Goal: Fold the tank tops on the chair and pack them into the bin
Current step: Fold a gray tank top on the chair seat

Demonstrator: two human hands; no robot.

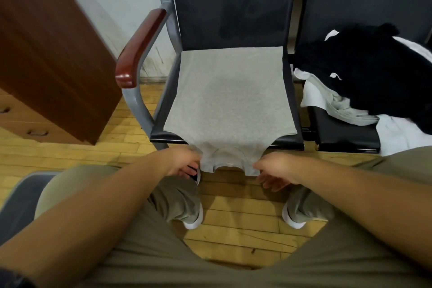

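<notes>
The grey tank top lies flat and smooth on the seat of a black chair, its hem towards the backrest and its neckline and two straps hanging over the front edge. The left hand pinches the left strap, fingers curled under the fabric. The right hand has a fingertip at the edge of the right strap and its other fingers are loosely spread; whether it has hold of the cloth cannot be told. On the neighbouring seat to the right sits a rumpled pile of garments, black over white and grey. The chair has a glossy red-brown wooden armrest on a grey metal frame. A brown wooden cabinet stands to the left on a pale wood-strip floor.
</notes>
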